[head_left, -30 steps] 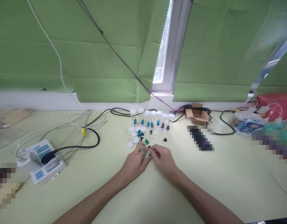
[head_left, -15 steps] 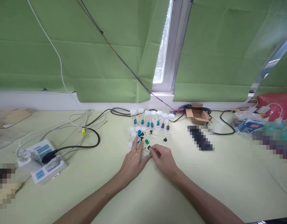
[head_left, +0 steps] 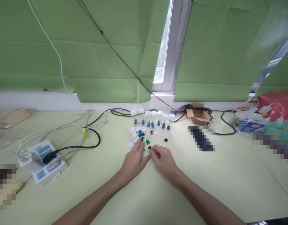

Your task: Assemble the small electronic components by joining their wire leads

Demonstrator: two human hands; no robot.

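Note:
My left hand (head_left: 133,159) lies palm down on the pale table, its fingers stretched out and apart. Its thumb tip meets the fingertips of my right hand (head_left: 163,157), which are pinched together; whatever sits between them is too small to make out. A small black part (head_left: 149,147) is right at the right fingertips. Just beyond them lies a green piece (head_left: 148,142). A thin metal rod (head_left: 161,145) rests above my right hand. Near the left fingertips are a blue piece (head_left: 140,133) and several white caps (head_left: 131,144). Another black part (head_left: 166,140) lies farther right.
Clear tubes with white lids (head_left: 154,120) stand in a row behind, holding blue or dark pieces. An open cardboard box (head_left: 199,115) is at the back right. Leftward sits a power strip (head_left: 48,162) with cables. A plastic bag (head_left: 248,123) lies far right.
My left fingers have shifted slightly, with the index and middle fingers closer together. The right hand stays in its pinch, and the green bit earlier visible at its fingertips is now hardly visible.

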